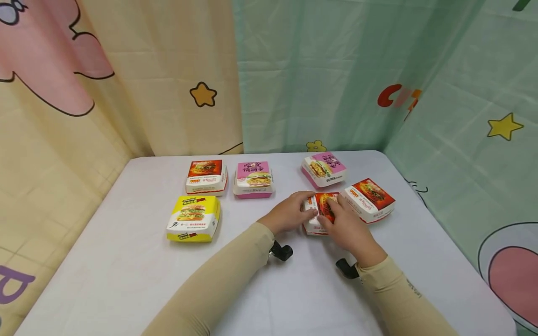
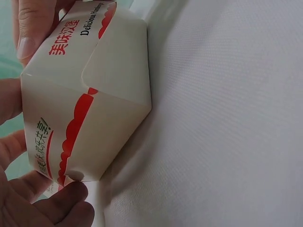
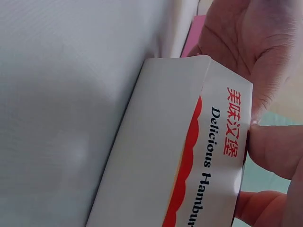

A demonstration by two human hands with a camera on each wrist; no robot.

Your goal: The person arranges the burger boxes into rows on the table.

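Note:
In the head view, a red-and-white burger box (image 1: 314, 227) sits right of the table's middle, between both hands. My left hand (image 1: 289, 213) holds its left side, the thumb along the near top edge. From the right, my right hand (image 1: 350, 229) grips it with thumb and fingers over the top, covering part of the burger picture. The left wrist view shows fingertips (image 2: 73, 196) at a lower corner of the box. "Delicious Hamburger" lettering runs along the box's front, which faces the right wrist view, where a thumb (image 3: 274, 146) presses at the top edge.
Another red-and-white box (image 1: 370, 200) stands close on the right, with a pink burger box (image 1: 324, 170) behind. Further left are a second pink box (image 1: 254, 180), a red-and-white box (image 1: 206, 178) and a yellow one (image 1: 194, 219). Curtains (image 1: 294, 84) border the white table (image 1: 105, 261).

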